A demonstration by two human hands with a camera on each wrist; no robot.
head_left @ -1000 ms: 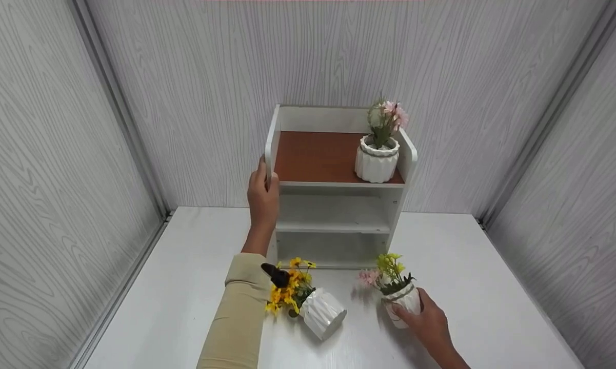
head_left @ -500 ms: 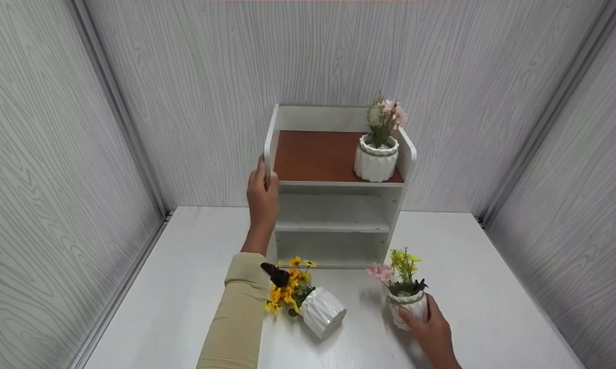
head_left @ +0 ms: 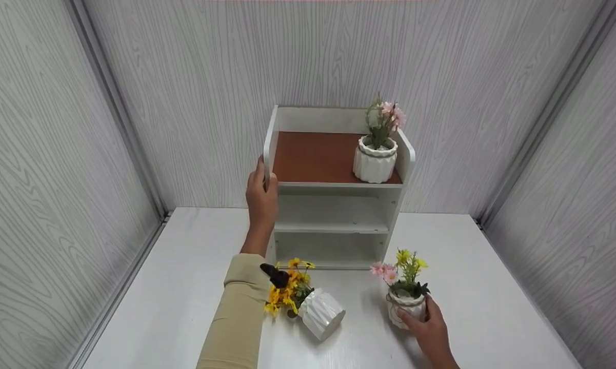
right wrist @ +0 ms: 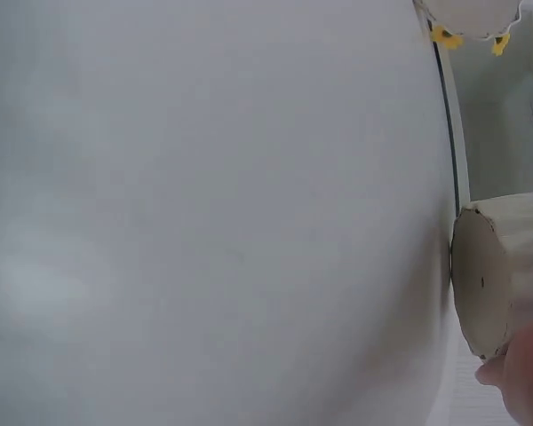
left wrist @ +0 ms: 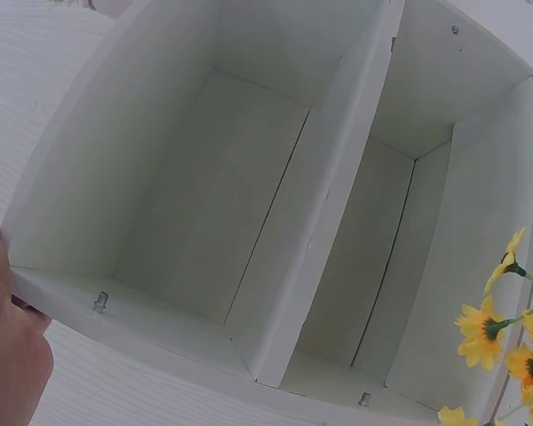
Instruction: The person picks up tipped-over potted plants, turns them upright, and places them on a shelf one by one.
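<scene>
My left hand (head_left: 262, 201) grips the left side panel of a small white shelf unit (head_left: 333, 231) near its top; the thumb is in front. In the left wrist view, part of that hand (left wrist: 13, 346) shows at the shelf's edge. Lower right, my right hand (head_left: 432, 330) holds a white ribbed flower pot (head_left: 401, 306) with pink and yellow artificial flowers, nearly upright. The right wrist view shows the underside of this pot (right wrist: 481, 284), so it is raised off the table. Left of it, a white pot (head_left: 322, 313) with yellow-orange flowers lies on its side.
Another white pot (head_left: 374, 163) with pink flowers stands at the right of the shelf's brown top (head_left: 313, 154). A dark object (head_left: 275, 275) sits by my left sleeve, in front of the yellow flowers. Pale wood-grain panels (head_left: 184, 102) surround the white table (head_left: 195, 297).
My right hand has moved the pot slightly right and turned it more upright. My left hand keeps its grip on the shelf, and the other pots have not moved.
</scene>
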